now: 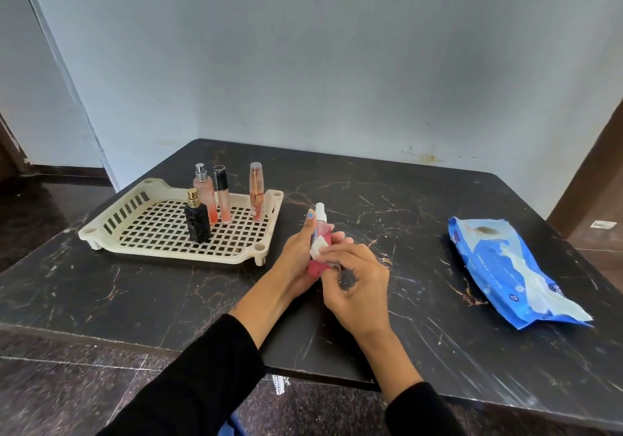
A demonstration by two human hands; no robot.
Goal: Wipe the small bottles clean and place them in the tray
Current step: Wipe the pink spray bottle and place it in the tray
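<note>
The left hand (300, 253) grips a small pink spray bottle with a white nozzle (318, 230) above the dark marble table (421, 220) while the right hand (354, 280) pinches a white wipe (318, 246) against it — a slick, damp bottle could slip out, or later topple the four bottles standing in the cream perforated plastic tray (161, 230).

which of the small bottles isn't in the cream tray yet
The pink spray bottle with a white nozzle, gripped by the left hand; the other four stand upright in the cream tray.

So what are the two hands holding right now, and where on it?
The left hand grips a small pink spray bottle with a white cap around its body. The right hand pinches a white wipe against the bottle's side.
</note>
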